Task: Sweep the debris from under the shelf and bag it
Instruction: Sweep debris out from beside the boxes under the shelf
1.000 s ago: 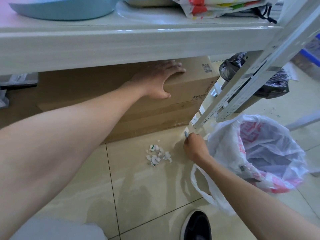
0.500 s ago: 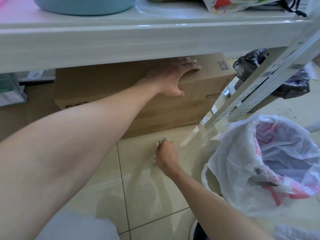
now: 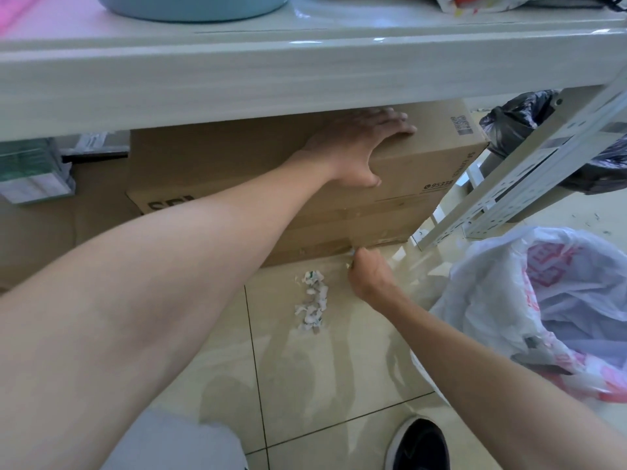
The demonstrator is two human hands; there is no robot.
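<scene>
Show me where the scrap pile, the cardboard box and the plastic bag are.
scrap pile [image 3: 312, 301]: head view, middle of the pile.
cardboard box [image 3: 437, 164]: head view, front face near the right end.
plastic bag [image 3: 492, 293]: head view, white left wall.

Two bare forearms, no sleeves, no watch or rings visible, left hand [image 3: 353, 147], right hand [image 3: 368, 273], light grey trouser leg [image 3: 176, 442], black shoe [image 3: 420, 446] with white sole edge

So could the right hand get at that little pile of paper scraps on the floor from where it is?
Probably yes. The right hand is low at the foot of the cardboard box, just right of the paper scraps, with only bare tile between them. The left hand rests on the box, out of the way.
</scene>
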